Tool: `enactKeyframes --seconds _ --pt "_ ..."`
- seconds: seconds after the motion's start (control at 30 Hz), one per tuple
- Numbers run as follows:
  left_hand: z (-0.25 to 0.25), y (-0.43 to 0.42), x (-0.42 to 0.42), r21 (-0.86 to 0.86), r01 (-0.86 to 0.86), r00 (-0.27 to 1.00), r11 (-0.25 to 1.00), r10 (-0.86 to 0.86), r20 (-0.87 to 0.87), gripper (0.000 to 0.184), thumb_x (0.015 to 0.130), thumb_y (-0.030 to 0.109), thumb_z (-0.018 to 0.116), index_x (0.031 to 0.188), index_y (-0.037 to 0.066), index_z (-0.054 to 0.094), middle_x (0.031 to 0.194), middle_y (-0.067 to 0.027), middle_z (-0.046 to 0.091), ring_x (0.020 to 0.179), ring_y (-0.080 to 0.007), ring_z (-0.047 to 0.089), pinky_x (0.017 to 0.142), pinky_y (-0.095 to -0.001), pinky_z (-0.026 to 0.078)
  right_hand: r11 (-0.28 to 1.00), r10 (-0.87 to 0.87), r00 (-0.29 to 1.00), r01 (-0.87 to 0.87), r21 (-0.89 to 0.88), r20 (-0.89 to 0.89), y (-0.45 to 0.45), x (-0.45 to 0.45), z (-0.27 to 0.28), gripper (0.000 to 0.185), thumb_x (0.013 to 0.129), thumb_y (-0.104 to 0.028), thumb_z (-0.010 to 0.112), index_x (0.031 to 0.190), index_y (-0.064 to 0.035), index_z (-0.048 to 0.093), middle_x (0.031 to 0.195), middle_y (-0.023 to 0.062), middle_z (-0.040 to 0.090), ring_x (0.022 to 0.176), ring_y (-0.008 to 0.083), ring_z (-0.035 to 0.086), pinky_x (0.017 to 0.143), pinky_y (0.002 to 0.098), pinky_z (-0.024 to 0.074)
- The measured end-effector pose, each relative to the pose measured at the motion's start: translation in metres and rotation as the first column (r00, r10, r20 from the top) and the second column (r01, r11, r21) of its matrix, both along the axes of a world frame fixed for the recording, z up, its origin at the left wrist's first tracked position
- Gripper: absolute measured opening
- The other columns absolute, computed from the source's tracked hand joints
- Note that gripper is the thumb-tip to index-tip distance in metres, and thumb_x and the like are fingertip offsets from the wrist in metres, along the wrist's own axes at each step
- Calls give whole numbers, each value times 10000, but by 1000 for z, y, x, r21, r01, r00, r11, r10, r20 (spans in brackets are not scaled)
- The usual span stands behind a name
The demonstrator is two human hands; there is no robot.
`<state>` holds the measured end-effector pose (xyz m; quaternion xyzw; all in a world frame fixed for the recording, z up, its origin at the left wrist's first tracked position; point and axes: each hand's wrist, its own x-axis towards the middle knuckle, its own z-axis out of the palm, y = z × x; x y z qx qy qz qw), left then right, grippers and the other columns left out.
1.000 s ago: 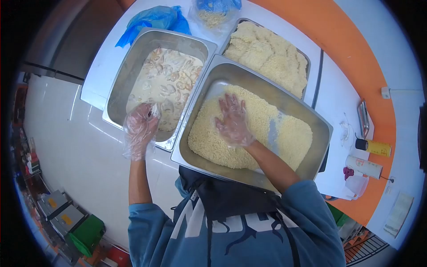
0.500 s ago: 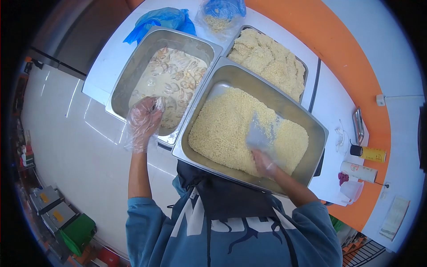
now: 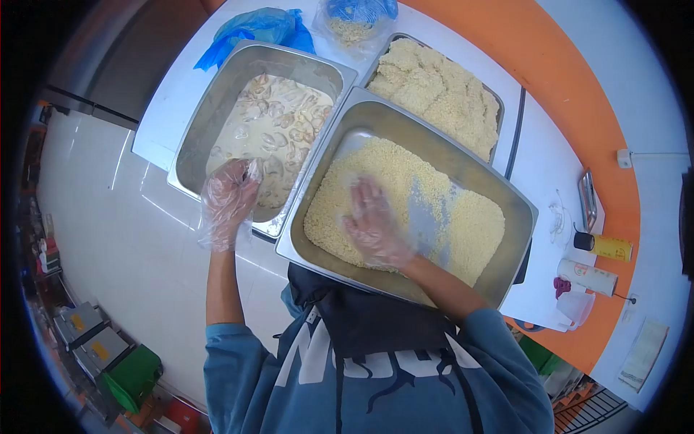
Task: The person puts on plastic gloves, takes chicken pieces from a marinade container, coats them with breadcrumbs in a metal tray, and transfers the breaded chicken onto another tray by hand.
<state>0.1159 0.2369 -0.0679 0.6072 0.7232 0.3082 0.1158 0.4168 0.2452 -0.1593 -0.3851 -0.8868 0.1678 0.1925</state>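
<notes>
My left hand point(image 3: 231, 201), in a clear plastic glove, is over the lower end of a deep steel pan point(image 3: 194, 137). Its fingers curl together, and what they hold, if anything, is hidden. Pieces of food point(image 3: 285, 116) lie in pale batter in that pan. My right hand point(image 3: 376, 228), gloved too, rests palm down with fingers stretched on pale crumbs point(image 3: 340, 192) in a second steel pan point(image 3: 506, 217). Between the main heap and a smaller one at the right, a strip of the pan's bottom shows.
Behind stands a tray point(image 3: 499, 108) heaped with pale crumbly food. Blue plastic point(image 3: 264, 30) and a clear bag point(image 3: 353, 29) lie at the back. At the right are a yellow can point(image 3: 613, 247), a white roll point(image 3: 589, 276) and a clear container point(image 3: 576, 307).
My right hand swept toward the pan's near right side, baring a strip of its bottom, then returned left onto the main heap with fingers spread. My left hand has barely moved.
</notes>
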Motion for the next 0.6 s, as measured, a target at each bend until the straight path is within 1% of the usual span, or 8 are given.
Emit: enactKeyframes --seconds 0.03,0.07,0.17,0.27,0.37,0.47,0.57,0.6 --pt "2 1 1 10 0 1000 1000 0 -14 167 827 212 701 903 65 678 842 -135 662 770 -335 651 667 -407 512 997 -4 976 19 -69 216 3 -12 11 665 990 -376 407 1482 62 312 1566 253 248 1461 399 217 1174 528 211" --pt "1 2 2 -4 -12 1000 1000 12 -21 167 826 211 700 901 63 679 843 -137 663 772 -337 652 669 -408 512 989 10 907 52 -136 422 4 -17 17 687 990 -404 388 1487 63 300 1569 261 235 1468 414 190 1185 540 178" --pt "3 1 1 -24 -19 999 1000 18 -41 168 822 206 701 898 58 681 845 -144 666 776 -342 652 677 -411 513 986 14 928 50 -162 372 4 -17 15 708 975 -402 394 1469 97 303 1563 273 241 1482 401 157 1196 530 146" --pt "3 3 2 25 7 999 1000 -6 -37 173 811 200 704 908 58 682 846 -149 665 779 -350 651 687 -416 513 983 66 904 15 -185 423 7 -16 11 722 969 -412 406 1459 109 311 1567 281 218 1476 408 165 1193 529 148" --pt "-4 3 -1 31 4 1000 999 -4 10 183 796 188 704 928 62 689 853 -150 667 786 -351 652 696 -418 515 988 -90 961 120 -102 262 20 -10 18 725 976 -406 424 1467 110 289 1570 291 184 1476 421 145 1188 550 128" --pt "-7 3 -6 1 20 999 1000 -20 25 197 785 176 700 951 70 695 862 -148 671 795 -348 654 702 -419 517 969 -94 926 169 -179 366 23 -7 4 749 973 -392 452 1484 112 237 1572 292 167 1474 433 132 1188 552 112" --pt "-11 5 -6 -12 -25 1000 1000 25 -7 211 778 170 695 967 76 699 866 -145 673 800 -346 655 705 -423 517 972 -191 972 207 -110 138 31 -3 -4 769 968 -417 436 1465 139 249 1568 319 153 1474 464 97 1190 543 111" --pt "-11 4 -6 -16 -30 999 999 30 -15 214 776 170 695 969 77 699 865 -143 673 799 -345 655 705 -424 516 970 -172 968 199 -142 182 32 0 -5 773 968 -419 440 1466 139 245 1569 322 142 1475 463 91 1189 543 107"
